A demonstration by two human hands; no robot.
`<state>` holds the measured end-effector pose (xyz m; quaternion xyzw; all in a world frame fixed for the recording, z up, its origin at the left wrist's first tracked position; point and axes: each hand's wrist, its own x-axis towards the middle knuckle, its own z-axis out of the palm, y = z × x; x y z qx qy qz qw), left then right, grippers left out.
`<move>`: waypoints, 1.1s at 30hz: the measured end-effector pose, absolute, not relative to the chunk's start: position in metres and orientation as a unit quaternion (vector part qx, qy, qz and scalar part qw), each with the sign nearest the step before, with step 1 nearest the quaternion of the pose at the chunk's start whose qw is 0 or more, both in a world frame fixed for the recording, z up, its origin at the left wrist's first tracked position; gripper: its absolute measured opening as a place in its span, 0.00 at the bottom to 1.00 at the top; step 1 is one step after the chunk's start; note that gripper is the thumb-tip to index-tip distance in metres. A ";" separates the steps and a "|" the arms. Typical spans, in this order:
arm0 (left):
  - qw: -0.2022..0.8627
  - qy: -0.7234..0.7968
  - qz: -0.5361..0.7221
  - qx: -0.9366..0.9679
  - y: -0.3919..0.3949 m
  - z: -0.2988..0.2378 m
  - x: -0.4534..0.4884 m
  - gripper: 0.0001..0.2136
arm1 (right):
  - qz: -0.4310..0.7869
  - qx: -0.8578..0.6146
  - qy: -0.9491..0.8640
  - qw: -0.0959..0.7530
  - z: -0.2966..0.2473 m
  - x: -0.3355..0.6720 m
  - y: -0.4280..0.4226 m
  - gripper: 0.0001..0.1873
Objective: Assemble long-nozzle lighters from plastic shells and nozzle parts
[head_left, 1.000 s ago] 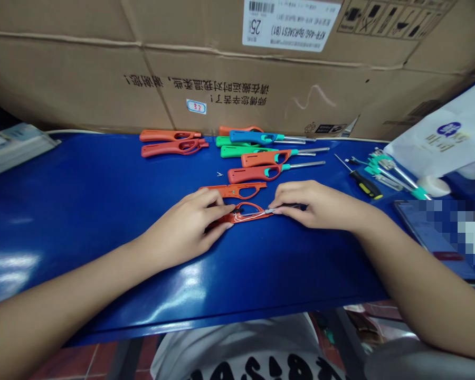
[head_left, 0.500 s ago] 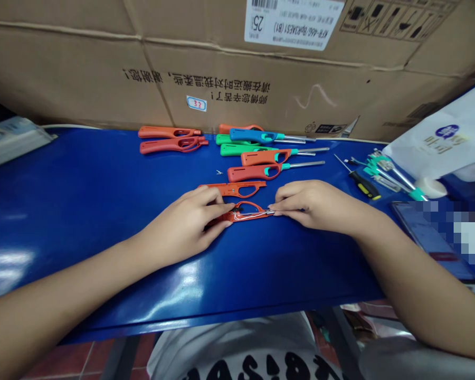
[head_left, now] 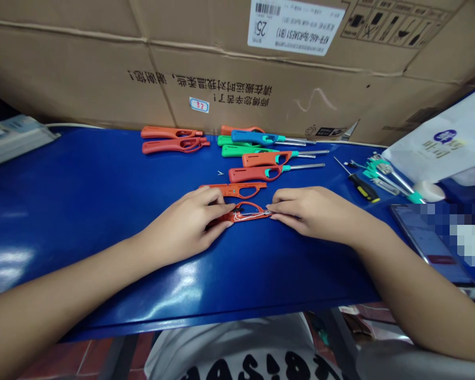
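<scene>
An open orange lighter shell (head_left: 248,212) with thin wires inside lies on the blue table (head_left: 103,211). My left hand (head_left: 190,224) presses down on its handle end, fingers closed over it. My right hand (head_left: 312,211) pinches the metal tube at the shell's right end; most of the tube is hidden under my fingers. A second orange shell half (head_left: 237,189) lies just behind, apart from both hands.
Several assembled long lighters (head_left: 269,155) in orange, green and blue lie further back, with two orange ones (head_left: 172,140) to their left. A screwdriver (head_left: 360,182) and loose teal parts (head_left: 388,174) sit at right beside a white bag (head_left: 443,140). Cardboard boxes (head_left: 221,63) wall the back.
Both hands stay on the orange shell. My right hand has shifted very slightly at the tube end; nothing else has moved.
</scene>
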<state>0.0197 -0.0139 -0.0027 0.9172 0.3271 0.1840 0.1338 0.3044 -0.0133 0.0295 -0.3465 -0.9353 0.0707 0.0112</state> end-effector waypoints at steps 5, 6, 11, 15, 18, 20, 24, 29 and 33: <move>0.131 0.320 0.189 0.919 -0.013 -0.005 0.020 0.12 | 0.192 -0.381 -0.900 0.091 0.021 0.304 -0.005 0.09; 0.132 0.319 0.191 0.919 -0.013 -0.005 0.020 0.12 | 0.208 -0.392 -0.890 0.104 0.019 0.303 -0.004 0.08; 0.138 0.315 0.209 0.915 -0.017 -0.006 0.023 0.12 | 0.263 -0.450 -0.846 0.112 0.016 0.297 -0.004 0.06; 0.145 0.314 0.213 0.914 -0.018 -0.007 0.024 0.12 | 0.234 -0.414 -0.872 0.114 0.018 0.296 -0.007 0.04; 0.146 0.311 0.214 0.914 -0.017 -0.007 0.023 0.11 | 0.233 -0.381 -0.886 0.122 0.018 0.296 -0.010 0.06; 0.148 0.311 0.216 0.914 -0.017 -0.007 0.022 0.11 | 0.223 -0.379 -0.891 0.110 0.017 0.295 -0.012 0.07; 0.156 0.318 0.218 0.909 -0.018 -0.008 0.021 0.12 | 0.208 -0.386 -0.894 0.091 0.015 0.293 -0.014 0.04; 0.168 0.321 0.211 0.908 -0.019 -0.007 0.023 0.14 | 0.237 -0.370 -0.892 0.109 0.015 0.294 -0.014 0.05; 0.164 0.300 0.205 0.917 -0.019 -0.008 0.024 0.12 | 0.251 -0.360 -0.892 0.109 0.020 0.295 -0.016 0.06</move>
